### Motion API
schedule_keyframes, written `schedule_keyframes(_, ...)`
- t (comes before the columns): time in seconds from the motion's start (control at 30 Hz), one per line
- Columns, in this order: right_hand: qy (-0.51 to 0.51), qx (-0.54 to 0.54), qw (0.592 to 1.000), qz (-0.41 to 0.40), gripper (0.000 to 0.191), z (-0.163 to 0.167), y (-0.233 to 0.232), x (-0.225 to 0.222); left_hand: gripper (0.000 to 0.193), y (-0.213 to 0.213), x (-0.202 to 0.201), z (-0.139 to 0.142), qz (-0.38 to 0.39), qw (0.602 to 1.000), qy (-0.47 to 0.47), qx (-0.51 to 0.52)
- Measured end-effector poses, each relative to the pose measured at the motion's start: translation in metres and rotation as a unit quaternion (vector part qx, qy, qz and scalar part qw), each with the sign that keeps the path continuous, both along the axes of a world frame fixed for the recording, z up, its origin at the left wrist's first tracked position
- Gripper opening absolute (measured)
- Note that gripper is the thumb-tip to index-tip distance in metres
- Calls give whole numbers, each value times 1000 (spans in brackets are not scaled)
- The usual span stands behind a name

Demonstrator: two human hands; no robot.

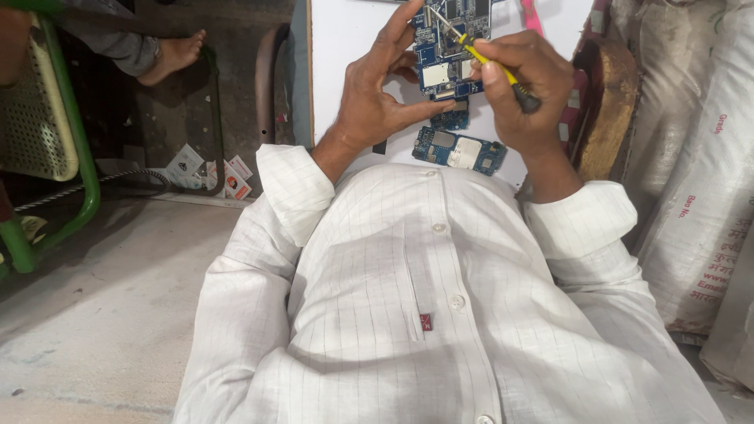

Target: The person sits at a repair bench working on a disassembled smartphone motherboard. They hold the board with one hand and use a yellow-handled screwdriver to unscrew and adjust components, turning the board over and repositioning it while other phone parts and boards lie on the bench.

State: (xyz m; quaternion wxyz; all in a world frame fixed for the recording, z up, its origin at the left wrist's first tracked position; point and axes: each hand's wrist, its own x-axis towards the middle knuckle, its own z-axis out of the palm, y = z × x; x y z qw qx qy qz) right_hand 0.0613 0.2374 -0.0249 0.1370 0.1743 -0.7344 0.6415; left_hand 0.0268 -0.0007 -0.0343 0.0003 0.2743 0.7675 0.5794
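Note:
My left hand [377,90] grips the left edge of a blue circuit board [444,55] lying on a white work surface [345,39]. My right hand [522,90] holds a yellow-shafted screwdriver [491,61] with a black handle; its metal tip rests on the upper part of that board. A second, smaller blue circuit board [459,149] with silver shields lies just below, close to my chest. A small dark blue piece [450,119] sits between the two boards.
A green metal chair frame [75,149] stands at the left, with another person's bare foot [173,55] on the floor beyond it. Small printed packets [208,171] lie on the floor. White sacks [699,180] and a wooden piece [609,110] crowd the right.

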Motion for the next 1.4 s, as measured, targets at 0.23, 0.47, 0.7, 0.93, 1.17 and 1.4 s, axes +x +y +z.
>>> schedule_keyframes(0.23,-13,-23,999,46,13,-4,2,5,110,-2,-3,0,12,998,-4,63)
schedule_keyframes(0.47,-62,-172,983,37,18,-17,22,-9,104,-4,0,-8,28,999,-3,39)
schedule_keyframes(0.7,-140,-210,965,70,13,-27,14,-4,104,-5,-1,-13,24,1000,5,13)
schedule_keyframes(0.93,-137,-173,973,73,13,-24,8,-4,105,-7,0,-9,21,1000,7,22)
schedule_keyframes(1.17,-89,-213,973,5,19,-25,18,-6,107,-8,-6,-10,-12,989,-76,125)
schedule_keyframes(1.4,-80,-295,952,31,29,-27,21,-6,109,-14,-12,-12,-16,958,-181,224)
